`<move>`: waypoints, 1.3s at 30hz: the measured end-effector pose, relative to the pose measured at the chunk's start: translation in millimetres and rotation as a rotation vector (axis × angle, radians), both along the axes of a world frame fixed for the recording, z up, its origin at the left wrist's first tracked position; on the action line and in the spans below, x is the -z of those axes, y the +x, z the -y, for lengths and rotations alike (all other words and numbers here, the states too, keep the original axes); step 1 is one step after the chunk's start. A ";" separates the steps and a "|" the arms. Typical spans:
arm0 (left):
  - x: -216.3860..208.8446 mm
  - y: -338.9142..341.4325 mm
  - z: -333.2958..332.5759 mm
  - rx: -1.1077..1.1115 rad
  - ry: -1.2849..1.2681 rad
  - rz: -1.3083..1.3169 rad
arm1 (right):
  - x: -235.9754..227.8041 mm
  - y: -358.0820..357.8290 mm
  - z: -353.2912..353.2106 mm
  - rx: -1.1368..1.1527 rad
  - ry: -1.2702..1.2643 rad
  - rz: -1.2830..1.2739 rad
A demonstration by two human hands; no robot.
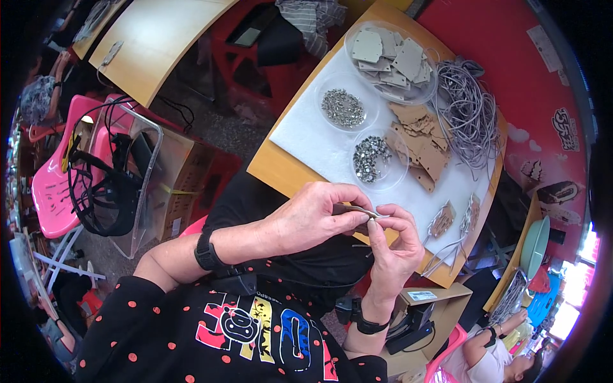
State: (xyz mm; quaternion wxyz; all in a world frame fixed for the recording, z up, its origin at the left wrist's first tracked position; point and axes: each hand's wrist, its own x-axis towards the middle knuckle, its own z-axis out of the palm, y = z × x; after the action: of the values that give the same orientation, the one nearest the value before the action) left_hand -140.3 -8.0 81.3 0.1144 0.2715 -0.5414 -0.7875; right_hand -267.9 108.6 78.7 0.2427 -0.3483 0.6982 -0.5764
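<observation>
My left hand [313, 217] and my right hand [394, 247] meet in front of my chest, just off the table's near edge. Both pinch a small thin piece, dark brown with a pale edge [357, 209], that is mostly covered by the fingers. Beyond them, a clear dish of faceted silver studs [369, 159] and another of smaller silver bits [342, 107] rest on a white sheet [300, 137]. Tan flat tags [426, 143] lie loose beside them. Grey tags [396, 57] fill a larger clear tub behind.
Grey cords [469, 105] lie heaped at the table's far right. Two corded tags [442, 220] sit near its right edge. An open cardboard box [424, 303] stands below on the right. Pink chairs [60, 185] are at left, and another person [491, 351] appears at lower right.
</observation>
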 end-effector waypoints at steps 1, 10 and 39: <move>-1.0 0.5 0.8 0.006 0.006 0.001 | 3.9 -1.1 -1.3 -0.013 -0.014 -0.022; -0.1 3.0 3.2 0.023 -0.154 -0.019 | 3.3 -2.9 -1.5 -0.005 0.043 -0.096; 9.1 2.5 -8.2 -0.070 -0.471 -0.021 | 17.8 1.5 -4.1 0.023 -0.054 -0.321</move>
State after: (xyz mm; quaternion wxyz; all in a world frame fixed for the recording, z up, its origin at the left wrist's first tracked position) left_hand -137.8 0.2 72.1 0.2073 0.2477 -0.6991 -0.6380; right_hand -266.4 112.8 60.9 0.1123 -0.4344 0.7162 -0.5345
